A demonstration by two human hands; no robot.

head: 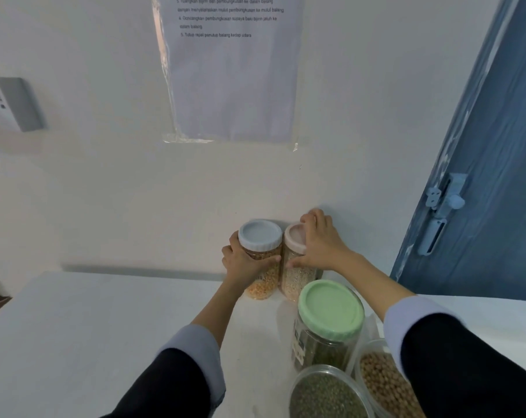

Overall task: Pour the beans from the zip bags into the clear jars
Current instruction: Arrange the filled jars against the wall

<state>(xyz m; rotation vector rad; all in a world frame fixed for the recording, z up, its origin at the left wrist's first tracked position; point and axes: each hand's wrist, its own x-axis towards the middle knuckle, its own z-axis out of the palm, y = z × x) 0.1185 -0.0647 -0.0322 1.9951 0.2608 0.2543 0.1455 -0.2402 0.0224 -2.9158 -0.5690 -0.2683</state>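
At the centre of the frame, the left hand (243, 262) curls its fingers around the clear grey-lidded jar of yellow beans (260, 260) and the right hand (319, 242) around the pink-lidded jar of pale beans (296, 263), probably to set these filled, closed jars together against the wall on the white counter (90, 327).

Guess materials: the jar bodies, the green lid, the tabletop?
Jar bodies: clear, glossy, probably plastic, possibly glass; the contents show through. Green lid: matte opaque plastic by its look, with a ribbed edge. Tabletop: smooth white, laminate or painted; can't tell.
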